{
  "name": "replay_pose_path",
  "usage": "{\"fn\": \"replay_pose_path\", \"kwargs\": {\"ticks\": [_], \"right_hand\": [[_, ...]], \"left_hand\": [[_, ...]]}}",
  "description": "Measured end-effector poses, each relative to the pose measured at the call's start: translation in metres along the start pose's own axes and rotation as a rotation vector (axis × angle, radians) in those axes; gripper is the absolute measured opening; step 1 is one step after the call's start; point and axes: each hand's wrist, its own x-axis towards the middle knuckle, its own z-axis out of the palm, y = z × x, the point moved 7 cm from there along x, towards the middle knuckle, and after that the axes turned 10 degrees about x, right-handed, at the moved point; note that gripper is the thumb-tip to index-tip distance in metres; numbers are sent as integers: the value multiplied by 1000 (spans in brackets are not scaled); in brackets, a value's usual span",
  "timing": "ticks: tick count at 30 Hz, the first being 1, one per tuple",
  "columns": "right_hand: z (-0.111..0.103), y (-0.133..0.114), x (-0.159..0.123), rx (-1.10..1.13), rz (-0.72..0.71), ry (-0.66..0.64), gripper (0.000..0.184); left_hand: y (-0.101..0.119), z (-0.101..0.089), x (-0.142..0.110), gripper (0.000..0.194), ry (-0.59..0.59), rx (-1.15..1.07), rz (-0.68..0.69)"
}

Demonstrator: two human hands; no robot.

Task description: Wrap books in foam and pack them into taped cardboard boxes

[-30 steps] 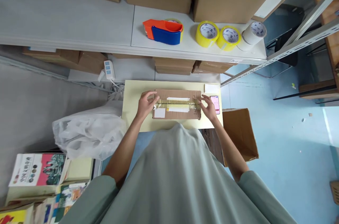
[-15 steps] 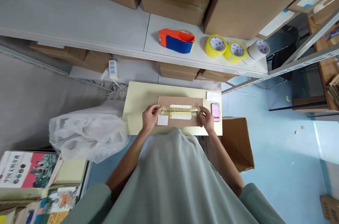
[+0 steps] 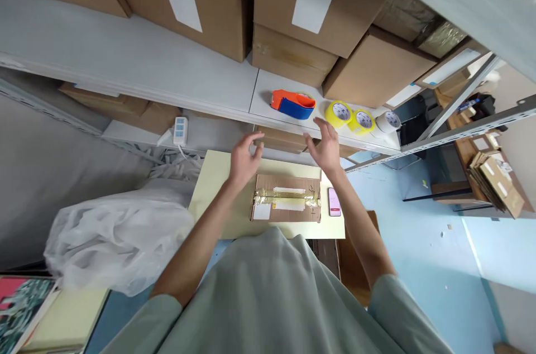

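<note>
A brown cardboard box [image 3: 299, 217] lies flat on the pale yellow table [image 3: 228, 228], clear tape along its middle and white labels on top. My left hand [image 3: 245, 161] is raised above the box's far left side, fingers curved apart and holding nothing. My right hand [image 3: 325, 148] is also raised, fingers apart and empty, just in front of the shelf edge. Nearest to it are an orange and blue tape dispenser [image 3: 295, 106] and a yellow tape roll [image 3: 338, 114] on the shelf.
Another yellow tape roll [image 3: 360, 122] and white rolls [image 3: 388, 122] stand on the grey shelf [image 3: 167, 72], before large cartons [image 3: 288, 55]. A phone [image 3: 334, 202] lies right of the box. A white plastic bag [image 3: 121, 237] sits left; an open carton [image 3: 355, 264] stands right.
Both hands have let go of the box's ends and risen forward toward the shelf, fingers opening. The box stays on the table. The camera view has tilted up toward the shelf.
</note>
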Motion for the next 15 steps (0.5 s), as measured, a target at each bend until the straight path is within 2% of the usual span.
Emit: {"fn": "replay_pose_path", "kwargs": {"ticks": [3,6,10,15], "right_hand": [[20,-15,63,-146,-19,-69,59],[47,-11,94,-274,39,-174,65],[67,3,102,-367,96,-270,64],[57,6,93,-421,51,-266,59]], "left_hand": [[31,-17,37,26,95,-25,74],[49,-33,45,22,168,-68,120],[49,-53,26,12,204,-133,134],[28,-73,-11,15,175,-194,77]]}}
